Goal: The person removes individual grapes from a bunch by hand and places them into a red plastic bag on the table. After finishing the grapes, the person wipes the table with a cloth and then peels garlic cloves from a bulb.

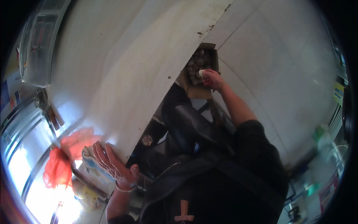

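Observation:
My right hand point(211, 79) holds a small whitish lump point(201, 73) between thumb and fingers over an open cardboard box point(195, 93) on the floor; what the lump is, I cannot tell. Inside the box lie several pale round things point(200, 60), too dim to name. At the lower left, my left hand point(113, 165) rests, fingers stretched and dusted white, on a folded white and blue cloth or bag point(93, 168). The cloth lies at the corner of the pale tabletop point(117, 70), beside a red plastic bag point(78, 141).
A clear plastic container point(42, 50) stands at the table's far left. Below it lie a metal tool with a wooden handle point(54, 114) and a hanging red bag point(58, 168). The table's chipped edge runs diagonally above my legs. Pale floor tiles point(268, 56) are at the right.

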{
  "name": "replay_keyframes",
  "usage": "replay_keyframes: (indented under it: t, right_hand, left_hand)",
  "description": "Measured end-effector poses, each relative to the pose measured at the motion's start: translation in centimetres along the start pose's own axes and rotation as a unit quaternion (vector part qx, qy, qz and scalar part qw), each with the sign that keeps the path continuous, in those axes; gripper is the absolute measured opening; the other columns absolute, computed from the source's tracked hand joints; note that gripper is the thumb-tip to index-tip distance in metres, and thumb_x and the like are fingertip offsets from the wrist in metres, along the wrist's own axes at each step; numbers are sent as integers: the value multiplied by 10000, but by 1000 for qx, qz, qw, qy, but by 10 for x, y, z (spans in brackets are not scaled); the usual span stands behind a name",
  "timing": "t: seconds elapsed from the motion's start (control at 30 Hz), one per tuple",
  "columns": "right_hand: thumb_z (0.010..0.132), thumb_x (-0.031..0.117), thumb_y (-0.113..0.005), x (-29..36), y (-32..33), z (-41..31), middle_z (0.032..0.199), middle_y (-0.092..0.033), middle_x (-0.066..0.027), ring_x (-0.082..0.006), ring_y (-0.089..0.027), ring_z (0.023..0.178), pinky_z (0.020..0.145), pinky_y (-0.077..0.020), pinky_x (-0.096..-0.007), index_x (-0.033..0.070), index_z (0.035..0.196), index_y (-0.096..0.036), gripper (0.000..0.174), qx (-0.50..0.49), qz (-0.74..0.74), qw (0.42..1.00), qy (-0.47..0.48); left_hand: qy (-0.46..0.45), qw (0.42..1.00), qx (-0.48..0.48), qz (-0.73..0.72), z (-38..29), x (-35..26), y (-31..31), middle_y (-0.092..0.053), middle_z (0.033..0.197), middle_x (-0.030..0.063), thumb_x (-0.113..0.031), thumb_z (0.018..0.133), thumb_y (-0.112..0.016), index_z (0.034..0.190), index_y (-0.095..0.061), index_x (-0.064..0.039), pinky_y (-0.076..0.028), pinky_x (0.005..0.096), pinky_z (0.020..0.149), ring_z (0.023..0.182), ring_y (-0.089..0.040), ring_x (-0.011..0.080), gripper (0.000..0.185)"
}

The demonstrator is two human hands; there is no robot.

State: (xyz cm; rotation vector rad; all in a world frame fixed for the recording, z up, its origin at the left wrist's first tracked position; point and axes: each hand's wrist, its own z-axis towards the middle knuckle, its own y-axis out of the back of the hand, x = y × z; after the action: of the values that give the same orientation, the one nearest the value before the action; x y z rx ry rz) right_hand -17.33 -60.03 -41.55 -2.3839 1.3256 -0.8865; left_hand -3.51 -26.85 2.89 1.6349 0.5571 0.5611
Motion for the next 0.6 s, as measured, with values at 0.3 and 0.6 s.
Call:
replay_keyframes:
  t: [0.3, 0.6]
  right_hand:
    - [1021, 438, -364, 51, -86, -136, 968, -700, -176, -231, -654, 697, 601, -517, -311, 75, 1167, -586, 450, 212, 96, 972, 22]
    - [1003, 430, -458, 21, -179, -253, 986, -688, -111, -206, -667, 781, 574, -500, -259, 60, 1160, -604, 428, 163, -94, 981, 38]
  left_hand:
    - [-13, 977, -177, -117, -10, 2, -8, -366, 1457, 258, -497, 983, -360, 1413, -344, 54, -218, 556, 1115, 1376, -302, 460, 699]
    - [-89, 898, -324, -285, -86, -27, -14, -498, 1313, 217, -150, 745, -728, 1233, -563, -31, -357, 541, 1070, 1282, -443, 423, 528]
